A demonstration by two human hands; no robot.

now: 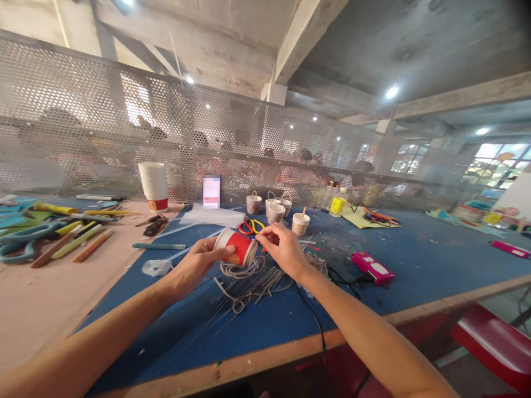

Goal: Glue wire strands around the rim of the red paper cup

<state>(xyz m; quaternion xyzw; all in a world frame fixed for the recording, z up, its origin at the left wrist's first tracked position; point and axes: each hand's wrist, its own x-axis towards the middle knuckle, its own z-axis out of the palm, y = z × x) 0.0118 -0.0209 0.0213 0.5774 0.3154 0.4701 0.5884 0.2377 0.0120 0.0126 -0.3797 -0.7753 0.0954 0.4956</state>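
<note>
My left hand (202, 258) is closed around a red and white paper cup (237, 247), thumb on its red band, and holds it tilted on its side above the blue table mat. A gold emblem shows on the band. At the cup's right end, the fingertips of my right hand (286, 249) are pinched together; whatever is between them is too small to make out. Beneath both hands lie coils of grey-brown cord (243, 271) and a loose bundle of thin wires (253, 290). Just behind the cup are pliers or scissors with red and yellow handles (251, 226).
Several small cups with handles (275, 212) stand behind my hands, beside a cup holding a stick (300, 224). Stacked paper cups (153, 185) and tools (70, 232) are on the left. A magenta device (373, 268) with a black cable lies right. A perforated metal screen (174, 132) borders the back.
</note>
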